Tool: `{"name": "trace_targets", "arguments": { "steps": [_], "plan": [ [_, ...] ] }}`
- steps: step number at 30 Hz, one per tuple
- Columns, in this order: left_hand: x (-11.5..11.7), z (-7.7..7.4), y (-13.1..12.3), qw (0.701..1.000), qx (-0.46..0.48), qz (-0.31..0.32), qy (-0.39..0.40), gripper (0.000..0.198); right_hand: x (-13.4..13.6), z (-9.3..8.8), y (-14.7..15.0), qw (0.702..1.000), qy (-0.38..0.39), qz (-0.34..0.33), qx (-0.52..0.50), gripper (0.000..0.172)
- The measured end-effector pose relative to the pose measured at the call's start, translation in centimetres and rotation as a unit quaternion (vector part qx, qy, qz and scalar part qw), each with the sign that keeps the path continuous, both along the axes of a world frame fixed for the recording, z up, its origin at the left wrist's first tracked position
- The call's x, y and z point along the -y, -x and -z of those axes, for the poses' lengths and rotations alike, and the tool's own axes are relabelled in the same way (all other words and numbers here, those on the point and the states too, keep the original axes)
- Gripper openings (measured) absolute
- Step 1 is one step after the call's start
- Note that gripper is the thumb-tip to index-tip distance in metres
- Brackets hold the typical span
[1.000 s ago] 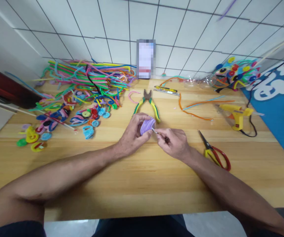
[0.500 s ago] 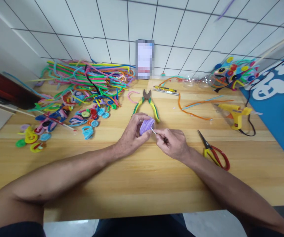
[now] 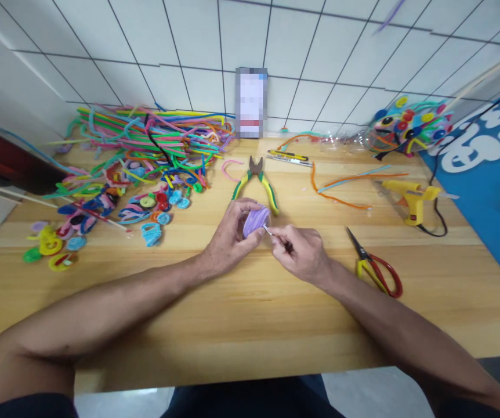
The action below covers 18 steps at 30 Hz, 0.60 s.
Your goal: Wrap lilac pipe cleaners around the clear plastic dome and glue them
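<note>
My left hand (image 3: 231,235) is closed around a purple coil of fuzzy pipe cleaner (image 3: 256,221), wound into a short, rounded roll. The fingers curve over its far side and the thumb lies along the near side. My right hand (image 3: 301,251) grips a thin tool with a silver tip (image 3: 268,230); most of the tool is hidden in the fist, so its kind is unclear. Its tip meets the right-hand edge of the purple coil. Just beyond the hands lie pliers (image 3: 256,174) with green and yellow handles, jaws pointing away.
Scissors (image 3: 374,264) and a yellow hot glue gun (image 3: 413,200) lie on the right. A utility knife (image 3: 288,155) is behind the pliers. Heaped pipe cleaners (image 3: 145,133) and small coiled pieces cover the left. A phone (image 3: 252,104) leans against the tiled wall.
The whole view has shifted slightly, so everything sits a little further left. Both hands keep their hold, and the tool tip stays at the coil's edge.
</note>
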<state>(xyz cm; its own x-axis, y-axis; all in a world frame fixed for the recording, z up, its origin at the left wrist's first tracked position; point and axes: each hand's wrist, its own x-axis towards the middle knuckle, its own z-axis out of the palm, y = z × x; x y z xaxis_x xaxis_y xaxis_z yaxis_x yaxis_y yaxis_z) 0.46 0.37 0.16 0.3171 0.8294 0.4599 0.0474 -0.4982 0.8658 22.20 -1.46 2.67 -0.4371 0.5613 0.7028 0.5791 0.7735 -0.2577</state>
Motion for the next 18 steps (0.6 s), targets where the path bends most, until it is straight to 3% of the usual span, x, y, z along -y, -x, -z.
{"name": "trace_targets", "arguments": {
  "steps": [10,18],
  "plan": [
    [0.30,-0.04,0.21,1.000,0.003,-0.007,0.014,0.037,0.22,-0.27,0.27,1.000,0.016,-0.015,-0.013,0.018],
    [0.88,-0.53,0.60,0.998,-0.058,-0.028,-0.003,0.041,0.48,-0.56,0.32,0.998,0.045,-0.030,-0.015,0.018]
  ]
}}
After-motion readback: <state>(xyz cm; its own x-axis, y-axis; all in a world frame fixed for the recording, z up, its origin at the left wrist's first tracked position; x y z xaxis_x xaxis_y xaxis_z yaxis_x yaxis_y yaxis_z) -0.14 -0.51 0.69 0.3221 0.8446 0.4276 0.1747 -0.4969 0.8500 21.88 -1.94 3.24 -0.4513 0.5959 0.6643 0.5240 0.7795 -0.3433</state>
